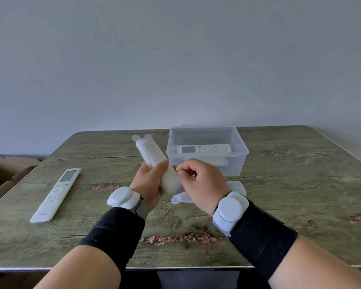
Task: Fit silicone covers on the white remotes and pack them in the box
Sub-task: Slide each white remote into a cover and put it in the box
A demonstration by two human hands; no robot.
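One remote (204,148) already lies inside the clear box (206,163) at the back of the surface (300,184), though whether it wears a cover cannot be told through the plastic. The left hand (148,182) wraps its fingers around a remote in a translucent eared silicone cover (152,155), held tilted above the surface, while the right hand (198,182) pinches the cover's lower edge, so this fitting looks nearly finished. Still to do, by my judgement: a bare remote (55,195) lies on the left, and a spare cover (182,198) lies under the right hand.
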